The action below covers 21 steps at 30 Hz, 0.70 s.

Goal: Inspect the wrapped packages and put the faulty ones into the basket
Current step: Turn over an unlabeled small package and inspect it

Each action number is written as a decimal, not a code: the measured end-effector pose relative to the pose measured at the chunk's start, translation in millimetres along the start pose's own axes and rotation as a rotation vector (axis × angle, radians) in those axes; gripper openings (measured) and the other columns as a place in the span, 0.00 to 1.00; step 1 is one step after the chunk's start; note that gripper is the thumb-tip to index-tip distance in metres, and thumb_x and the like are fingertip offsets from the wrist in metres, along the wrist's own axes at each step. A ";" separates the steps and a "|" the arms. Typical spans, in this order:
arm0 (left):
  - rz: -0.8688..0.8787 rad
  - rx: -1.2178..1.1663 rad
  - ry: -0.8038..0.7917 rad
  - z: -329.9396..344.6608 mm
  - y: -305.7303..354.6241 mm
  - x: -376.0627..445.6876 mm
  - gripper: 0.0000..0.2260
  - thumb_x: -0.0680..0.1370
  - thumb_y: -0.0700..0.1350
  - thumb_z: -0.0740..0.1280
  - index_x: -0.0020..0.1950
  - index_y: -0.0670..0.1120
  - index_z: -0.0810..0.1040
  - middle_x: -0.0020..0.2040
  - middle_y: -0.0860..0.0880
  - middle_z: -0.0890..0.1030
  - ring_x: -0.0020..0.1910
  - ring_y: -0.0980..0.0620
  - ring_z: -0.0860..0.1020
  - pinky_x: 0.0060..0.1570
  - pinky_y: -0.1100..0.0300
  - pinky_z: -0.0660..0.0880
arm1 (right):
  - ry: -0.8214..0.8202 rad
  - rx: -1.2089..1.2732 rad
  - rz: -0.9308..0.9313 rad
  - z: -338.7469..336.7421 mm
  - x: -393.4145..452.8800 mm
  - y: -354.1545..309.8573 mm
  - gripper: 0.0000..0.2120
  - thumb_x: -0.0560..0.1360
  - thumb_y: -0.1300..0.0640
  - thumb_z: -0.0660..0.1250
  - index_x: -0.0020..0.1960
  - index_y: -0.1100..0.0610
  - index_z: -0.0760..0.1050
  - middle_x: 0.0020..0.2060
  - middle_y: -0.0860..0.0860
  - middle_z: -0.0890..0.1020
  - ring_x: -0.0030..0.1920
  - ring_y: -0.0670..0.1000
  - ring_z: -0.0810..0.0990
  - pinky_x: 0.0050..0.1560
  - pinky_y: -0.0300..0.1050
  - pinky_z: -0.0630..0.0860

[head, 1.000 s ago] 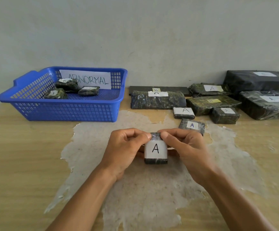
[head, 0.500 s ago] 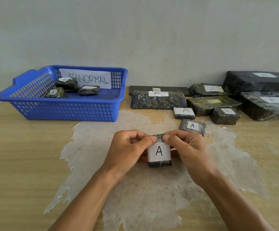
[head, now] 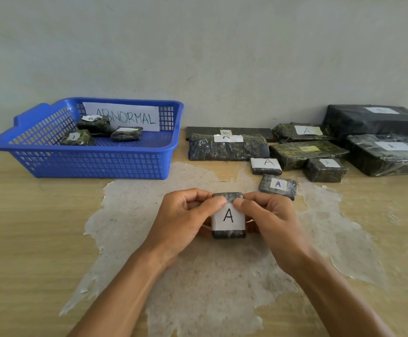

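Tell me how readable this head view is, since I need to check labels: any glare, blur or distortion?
Head view: soft, even light, only faint shadows. The held package and its A are sharp between left hand and right hand. Plastic wrap on the long package glints. Labels on the far right packages look washed out. The table edge bows from the wide lens.

Wooden table with basket and wrapped packages

The light wood table [head: 27, 227], its surface worn to a pale rough patch [head: 198, 276] at the middle, carries a blue basket [head: 96, 164] at far left and a cluster of dark wrapped packages [head: 302, 152] at far right against the wall, most bearing white A or B labels.
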<state>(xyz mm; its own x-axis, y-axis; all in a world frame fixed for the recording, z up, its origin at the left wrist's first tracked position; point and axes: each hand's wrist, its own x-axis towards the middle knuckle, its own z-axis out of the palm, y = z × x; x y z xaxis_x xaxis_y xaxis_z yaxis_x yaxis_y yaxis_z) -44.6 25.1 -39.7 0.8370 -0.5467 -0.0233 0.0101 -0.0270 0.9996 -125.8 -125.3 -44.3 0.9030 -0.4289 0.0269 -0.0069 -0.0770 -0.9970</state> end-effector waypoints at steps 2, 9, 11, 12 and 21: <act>-0.054 -0.015 -0.092 -4.3 0.2 0.2 0.09 0.75 0.40 0.73 0.55 0.42 0.83 0.44 0.44 0.87 0.42 0.51 0.85 0.40 0.56 0.82 | 0.050 0.014 0.001 -1.2 1.5 1.5 0.10 0.79 0.58 0.69 0.42 0.60 0.85 0.40 0.67 0.83 0.38 0.59 0.79 0.39 0.53 0.74; -0.036 -0.035 -0.101 -7.0 -1.8 -0.4 0.09 0.74 0.31 0.72 0.53 0.39 0.83 0.45 0.42 0.87 0.43 0.47 0.86 0.40 0.58 0.84 | 0.038 0.093 0.011 -3.5 1.1 0.1 0.09 0.79 0.58 0.69 0.47 0.60 0.86 0.39 0.59 0.86 0.36 0.50 0.82 0.33 0.39 0.78; -0.018 -0.043 -0.057 -6.4 -2.3 0.4 0.08 0.74 0.30 0.71 0.51 0.39 0.84 0.43 0.41 0.87 0.40 0.46 0.86 0.37 0.59 0.83 | -0.014 0.110 0.014 -5.2 0.7 -0.6 0.07 0.78 0.57 0.70 0.50 0.59 0.85 0.40 0.56 0.87 0.38 0.50 0.83 0.36 0.41 0.79; -0.009 -0.047 -0.037 -7.0 -2.1 0.8 0.08 0.74 0.30 0.71 0.51 0.39 0.84 0.43 0.41 0.87 0.38 0.45 0.86 0.36 0.60 0.82 | -0.046 0.103 0.017 -6.3 0.8 -0.9 0.07 0.77 0.58 0.71 0.53 0.58 0.85 0.42 0.56 0.88 0.39 0.51 0.83 0.38 0.43 0.80; 0.021 -0.028 0.026 -12.1 -2.3 3.9 0.08 0.75 0.31 0.70 0.51 0.39 0.84 0.41 0.41 0.87 0.33 0.48 0.84 0.33 0.62 0.80 | -0.120 0.042 0.002 -5.9 1.7 0.4 0.21 0.73 0.68 0.74 0.61 0.51 0.79 0.39 0.60 0.86 0.38 0.54 0.82 0.41 0.44 0.79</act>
<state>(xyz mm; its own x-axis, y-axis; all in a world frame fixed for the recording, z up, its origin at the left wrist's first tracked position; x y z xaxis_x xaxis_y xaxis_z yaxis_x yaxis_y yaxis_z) -34.7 33.2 -41.9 0.8511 -0.5251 -0.0022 0.0077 0.0081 0.9999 -126.8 -131.5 -44.2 0.9478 -0.3182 0.0189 0.0073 -0.0375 -0.9993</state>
